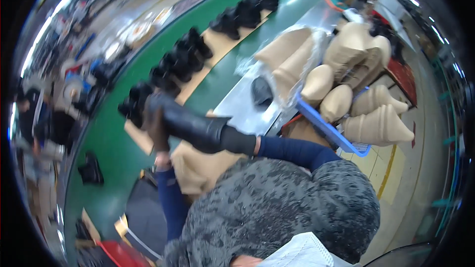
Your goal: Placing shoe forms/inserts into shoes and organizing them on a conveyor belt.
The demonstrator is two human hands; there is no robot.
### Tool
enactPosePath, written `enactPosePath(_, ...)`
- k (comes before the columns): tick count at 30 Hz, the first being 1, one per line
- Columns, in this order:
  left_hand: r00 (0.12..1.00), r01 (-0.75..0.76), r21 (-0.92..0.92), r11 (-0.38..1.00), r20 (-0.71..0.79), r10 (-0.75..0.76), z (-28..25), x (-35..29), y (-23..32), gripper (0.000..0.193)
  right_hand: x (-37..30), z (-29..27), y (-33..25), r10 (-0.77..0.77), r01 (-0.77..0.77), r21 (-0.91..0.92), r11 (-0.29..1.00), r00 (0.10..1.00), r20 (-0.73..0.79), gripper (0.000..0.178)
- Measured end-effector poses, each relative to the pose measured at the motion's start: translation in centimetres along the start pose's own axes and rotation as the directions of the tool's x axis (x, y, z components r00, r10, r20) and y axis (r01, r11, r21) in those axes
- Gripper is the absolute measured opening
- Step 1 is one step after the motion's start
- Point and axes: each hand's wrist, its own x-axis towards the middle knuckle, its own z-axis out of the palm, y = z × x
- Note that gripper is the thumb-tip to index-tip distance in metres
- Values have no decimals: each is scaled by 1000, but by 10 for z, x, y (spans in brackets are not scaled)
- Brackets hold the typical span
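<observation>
A black boot (193,122), slightly blurred, is held up in front of me over a green table. My left hand (158,136), dark brown as if gloved and smeared by motion, closes round the boot's far left end. My right arm reaches in from the right, and a dark grey cuff-like part (238,141) covers it past the wrist. The right hand itself is hidden in or behind the boot, so its fingers do not show. Below the boot lie beige paper-like pieces (190,168), close to my left forearm.
Black shoes or boots (180,62) stand in a row on tan boards along the green table (116,163). To the right, a blue basket (331,129) holds beige ribbed forms (316,86). A dark rounded piece (261,92) lies on a metal surface. One black shoe (90,169) stands at left.
</observation>
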Motion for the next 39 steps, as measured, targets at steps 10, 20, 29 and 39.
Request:
enactPosePath(10,809,429,-112,896,489,-326,39,-65,53,36,-7,-43,5,403,-381,228,896,914,-53,24)
enactPosePath(20,732,420,399,815,381,-564,56,-74,58,15,43,-1,42,292,-215,-555,803,955,52,24)
enactPosePath(29,789,347,224,911,455,-413,51,-72,46,9,54,-11,64,215,-108,-442,891,956,199,16)
enactPosePath(39,739,299,283,911,535,-409,53,-69,43,11,73,-28,78,228,-41,-406,913,876,425,25)
